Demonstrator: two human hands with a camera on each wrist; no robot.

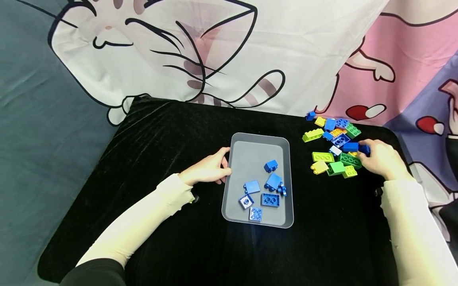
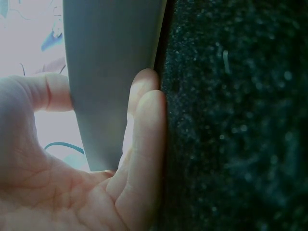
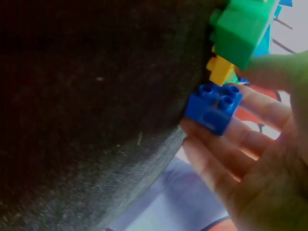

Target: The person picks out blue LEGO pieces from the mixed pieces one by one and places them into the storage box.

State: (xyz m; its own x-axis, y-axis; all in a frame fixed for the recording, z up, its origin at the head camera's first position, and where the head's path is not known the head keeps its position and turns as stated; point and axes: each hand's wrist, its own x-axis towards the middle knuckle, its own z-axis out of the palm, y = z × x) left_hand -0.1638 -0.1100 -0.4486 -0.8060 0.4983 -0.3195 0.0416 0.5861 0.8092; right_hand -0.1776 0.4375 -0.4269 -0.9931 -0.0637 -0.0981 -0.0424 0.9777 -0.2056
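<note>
A grey tray (image 1: 259, 139) lies on the black cloth with several blue toy bricks (image 1: 270, 200) inside. My left hand (image 1: 209, 167) holds the tray's left side. In the left wrist view, the thumb (image 2: 53, 92) rests at the rim and fingers (image 2: 147, 125) lie along the outer wall, low by the cloth. At the right edge of a mixed brick pile (image 1: 338, 139), my right hand (image 1: 384, 159) has its fingers around a blue brick (image 3: 213, 109). In the right wrist view, its studs face the camera and fingertips touch its far side. Part of this brick is hidden in the head view.
Green bricks (image 1: 350, 160), yellow bricks (image 1: 319, 167) and other blue bricks (image 1: 341, 140) lie close together beside the right hand. Behind the table hangs a printed cloth (image 1: 232, 51). Black cloth (image 1: 304, 246) covers the table between the tray and the right arm.
</note>
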